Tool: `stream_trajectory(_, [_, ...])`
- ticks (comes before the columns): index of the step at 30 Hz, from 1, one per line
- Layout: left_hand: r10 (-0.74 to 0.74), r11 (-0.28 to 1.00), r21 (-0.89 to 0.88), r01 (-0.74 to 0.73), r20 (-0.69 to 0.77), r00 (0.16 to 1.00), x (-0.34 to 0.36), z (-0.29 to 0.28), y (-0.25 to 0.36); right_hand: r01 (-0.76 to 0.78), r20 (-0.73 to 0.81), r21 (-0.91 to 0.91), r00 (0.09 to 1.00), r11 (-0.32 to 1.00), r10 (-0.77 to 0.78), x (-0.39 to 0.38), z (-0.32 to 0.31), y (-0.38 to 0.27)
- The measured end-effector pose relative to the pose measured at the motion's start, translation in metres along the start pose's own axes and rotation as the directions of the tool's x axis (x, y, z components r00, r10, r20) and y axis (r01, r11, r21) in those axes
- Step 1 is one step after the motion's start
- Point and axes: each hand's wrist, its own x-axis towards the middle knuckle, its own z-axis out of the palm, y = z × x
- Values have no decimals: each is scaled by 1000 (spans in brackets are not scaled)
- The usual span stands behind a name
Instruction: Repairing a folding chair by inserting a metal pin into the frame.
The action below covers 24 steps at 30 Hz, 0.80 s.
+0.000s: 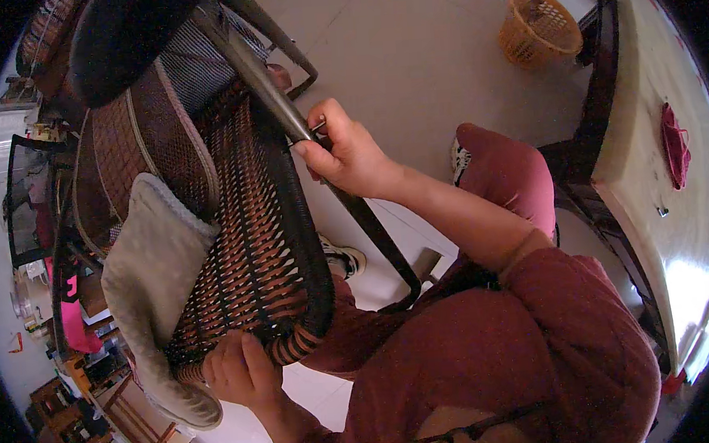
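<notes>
At nine o'clock, a soft beige cover (160,250) drapes over the edge of a woven seat. At seven o'clock, the person's left hand (243,370) grips the seat's lower rim. The dark brown wicker seat (250,236) lies tilted, left of centre toward nine o'clock. From eleven o'clock, a metal tube (258,77) slants down toward the centre. Just above centre, toward twelve o'clock, the right hand (350,150) closes thumb and fingers around it, beside a small metal fitting (319,126).

Several things could go wrong: if the left hand's hold slackens, the tilted seat may swing or drop; if the tube shifts, fingers could be pinched; if the fitting is loose, it could fall; and the cover, resting unheld, might slide off.
</notes>
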Motion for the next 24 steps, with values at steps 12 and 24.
stream_trajectory(12, [-30,999,-31,29,-8,1000,-3,6,4,7,106,36,994,999,-11,7,-6,-1])
stream_trajectory(24, [-40,998,-54,38,-36,999,-6,8,6,49,102,-664,994,746,25,19,-26,-35])
